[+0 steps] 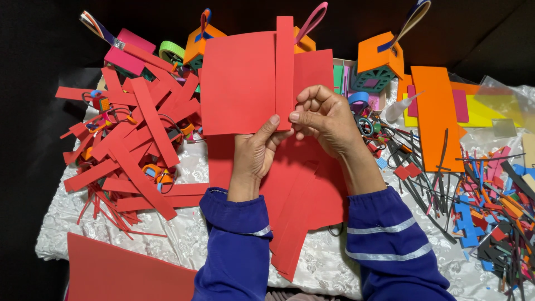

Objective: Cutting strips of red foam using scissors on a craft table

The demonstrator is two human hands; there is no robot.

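Left hand pinches red foam sheet; right hand pinches nearly separated strip. Cut strips heaped left; sheets remain.

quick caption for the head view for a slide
Two hands, left hand and right hand, hold up a red foam sheet over a table littered with red strips.

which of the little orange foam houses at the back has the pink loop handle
The middle orange house, mostly hidden behind the red sheet held by the left hand. The other two have striped or blue-and-tan handles.
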